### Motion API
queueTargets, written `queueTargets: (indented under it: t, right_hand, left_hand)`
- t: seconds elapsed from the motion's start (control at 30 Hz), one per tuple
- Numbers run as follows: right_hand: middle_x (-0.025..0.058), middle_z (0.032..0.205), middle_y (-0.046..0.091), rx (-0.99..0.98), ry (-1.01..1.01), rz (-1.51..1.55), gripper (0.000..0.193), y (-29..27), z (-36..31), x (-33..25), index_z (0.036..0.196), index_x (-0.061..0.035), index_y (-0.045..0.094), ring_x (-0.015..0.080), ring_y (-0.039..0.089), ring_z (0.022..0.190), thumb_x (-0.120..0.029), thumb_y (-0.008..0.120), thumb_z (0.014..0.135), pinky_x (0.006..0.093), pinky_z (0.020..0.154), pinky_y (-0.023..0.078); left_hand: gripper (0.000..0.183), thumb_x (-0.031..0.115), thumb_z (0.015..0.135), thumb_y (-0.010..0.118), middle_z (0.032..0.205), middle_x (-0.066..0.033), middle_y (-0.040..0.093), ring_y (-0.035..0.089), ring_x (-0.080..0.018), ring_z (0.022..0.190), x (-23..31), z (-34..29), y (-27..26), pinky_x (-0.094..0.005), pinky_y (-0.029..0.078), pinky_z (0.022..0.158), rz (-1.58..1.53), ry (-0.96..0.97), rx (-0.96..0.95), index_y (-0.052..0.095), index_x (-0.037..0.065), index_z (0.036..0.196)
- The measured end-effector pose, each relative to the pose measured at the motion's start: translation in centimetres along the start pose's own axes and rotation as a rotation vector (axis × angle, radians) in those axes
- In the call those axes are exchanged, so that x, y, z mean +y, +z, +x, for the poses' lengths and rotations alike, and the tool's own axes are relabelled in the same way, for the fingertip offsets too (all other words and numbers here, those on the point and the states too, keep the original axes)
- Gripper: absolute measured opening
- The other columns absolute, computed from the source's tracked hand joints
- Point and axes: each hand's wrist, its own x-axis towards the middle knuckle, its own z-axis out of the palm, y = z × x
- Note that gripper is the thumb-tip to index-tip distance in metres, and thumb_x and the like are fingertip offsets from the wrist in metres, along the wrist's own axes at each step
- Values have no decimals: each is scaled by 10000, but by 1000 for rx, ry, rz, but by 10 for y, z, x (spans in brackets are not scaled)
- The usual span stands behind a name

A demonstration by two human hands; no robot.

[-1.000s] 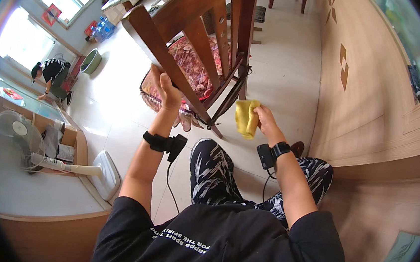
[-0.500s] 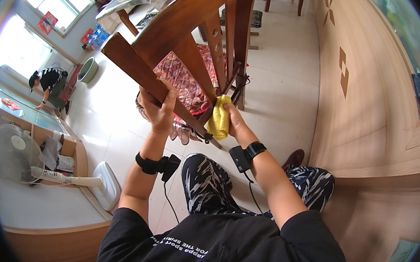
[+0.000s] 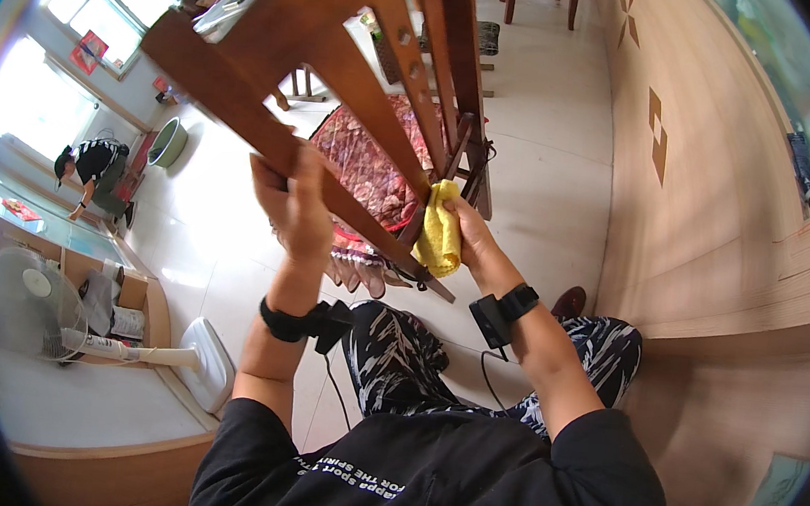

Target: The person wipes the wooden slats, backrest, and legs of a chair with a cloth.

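Note:
A brown wooden chair (image 3: pixel 323 39) with a slatted back stands tilted in front of me, its top rail toward the upper left. On its seat lies a red patterned cushion (image 3: pixel 360 158) with a ruffled edge. My left hand (image 3: pixel 298 207) is wrapped round the near side post of the chair back, with some fingers hidden behind the wood. In my right hand (image 3: pixel 467 228) is a yellow cloth (image 3: pixel 440 232), pressed against the lower rail of the back where the slats meet it.
A wood-panelled counter (image 3: pixel 707 212) runs along the right. To the left are a white standing fan (image 3: pixel 132 350) and a low cabinet. Farther off, another person (image 3: pixel 100 164) bends beside a green tub (image 3: pixel 168 143). A cluttered table (image 3: pixel 239 7) stands behind the chair.
The chair back has tipped farther toward the upper left and nearer to me. My right hand with the yellow cloth has shifted slightly right; my left hand still grips the post.

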Motion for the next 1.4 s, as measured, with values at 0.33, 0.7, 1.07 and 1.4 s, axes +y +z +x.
queueTargets:
  t: [0.33,0.7,1.07,1.4]
  right_hand:
    - [136,850,592,-34,-42,-161,309,47,-20,10,975,58,526,226,600,726,-199,514,803,346,670,492]
    - [77,883,570,497,-299,-430,322,-48,-68,26,1037,-6,546,185,576,794,-217,519,795,307,730,466]
    - [99,1004,498,51,-655,-1741,331,10,-42,162,1067,-36,540,277,507,951,-124,554,748,375,760,465]
    - [115,1050,490,-66,-1036,-1754,497,30,-17,174,1178,-42,477,285,504,983,-5,606,699,350,759,482]
  left_hand:
    - [337,380,833,542,648,-11,483,500,-100,533,20,61,-67,-218,405,520,-37,-82,139,477,77,966]
    - [359,372,764,636,688,-49,490,481,-141,533,-34,118,-170,-271,411,474,-160,-78,173,465,85,897]
    - [415,427,783,564,649,-54,504,493,-157,535,-59,124,-193,-276,419,495,-71,-76,218,536,29,898]
    - [386,489,789,568,553,31,374,397,-89,425,-79,136,-185,-220,334,381,-96,-52,268,480,117,848]
